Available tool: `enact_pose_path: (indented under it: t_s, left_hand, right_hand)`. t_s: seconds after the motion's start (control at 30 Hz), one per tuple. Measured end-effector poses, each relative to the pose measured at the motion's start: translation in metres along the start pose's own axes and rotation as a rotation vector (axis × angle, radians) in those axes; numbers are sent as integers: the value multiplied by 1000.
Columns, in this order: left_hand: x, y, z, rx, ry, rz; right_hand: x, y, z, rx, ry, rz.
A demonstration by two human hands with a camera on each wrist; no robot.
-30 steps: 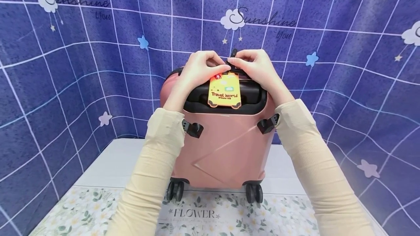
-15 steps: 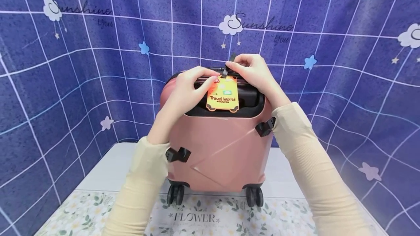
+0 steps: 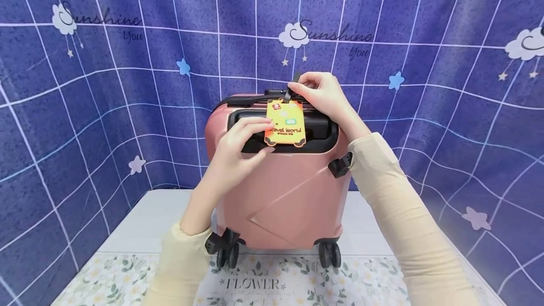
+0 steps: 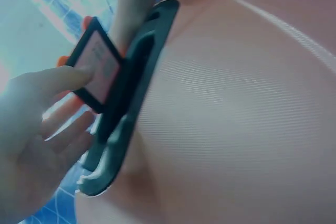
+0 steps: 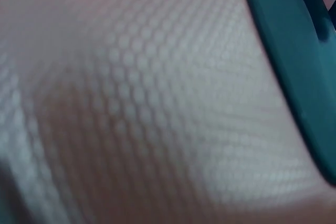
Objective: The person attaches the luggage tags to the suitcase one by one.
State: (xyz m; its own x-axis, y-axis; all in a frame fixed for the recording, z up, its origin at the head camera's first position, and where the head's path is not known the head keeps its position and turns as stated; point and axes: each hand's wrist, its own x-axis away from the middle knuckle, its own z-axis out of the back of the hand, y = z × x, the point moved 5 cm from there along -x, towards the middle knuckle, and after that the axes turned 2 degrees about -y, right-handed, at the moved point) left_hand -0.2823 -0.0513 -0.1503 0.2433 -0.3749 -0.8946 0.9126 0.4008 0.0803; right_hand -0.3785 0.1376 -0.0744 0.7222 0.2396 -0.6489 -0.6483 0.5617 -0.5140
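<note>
A pink suitcase (image 3: 284, 197) stands upright with a yellow luggage tag (image 3: 290, 118) hanging over its black handle recess (image 3: 325, 129). My left hand (image 3: 235, 150) pinches the tag by its left side, fingers on the printed front. In the left wrist view the thumb lies on the tag's dark-framed back (image 4: 108, 59). My right hand (image 3: 325, 96) pinches the tag's black strap (image 3: 287, 95) above it, near the suitcase's top edge. The right wrist view shows only the pink shell (image 5: 157, 103) and part of the dark recess rim (image 5: 286, 61); the right fingers are not seen there.
Dark caster wheels (image 3: 329, 255) carry the suitcase on a white surface (image 3: 140, 221) with a flower-print mat (image 3: 123, 273) in front. A blue gridded curtain (image 3: 238, 22) hangs behind and along both sides. Black camera mounts (image 3: 340, 165) sit at the wrists.
My left hand has left the strap at the top, moved down and to the left, and now pinches the tag's side. The right hand stays at the strap.
</note>
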Motion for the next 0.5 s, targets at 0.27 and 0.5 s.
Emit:
enact_pose_path:
  t_s: [0.27,0.5]
  left_hand:
    - [-3,-6,-8,-33,128,-50]
    - [-7,-4,-8,-29,132,-100]
  right_hand:
    - [-3,-6,-3,79,17,103]
    - [-16,-17,-4,180,-45,28]
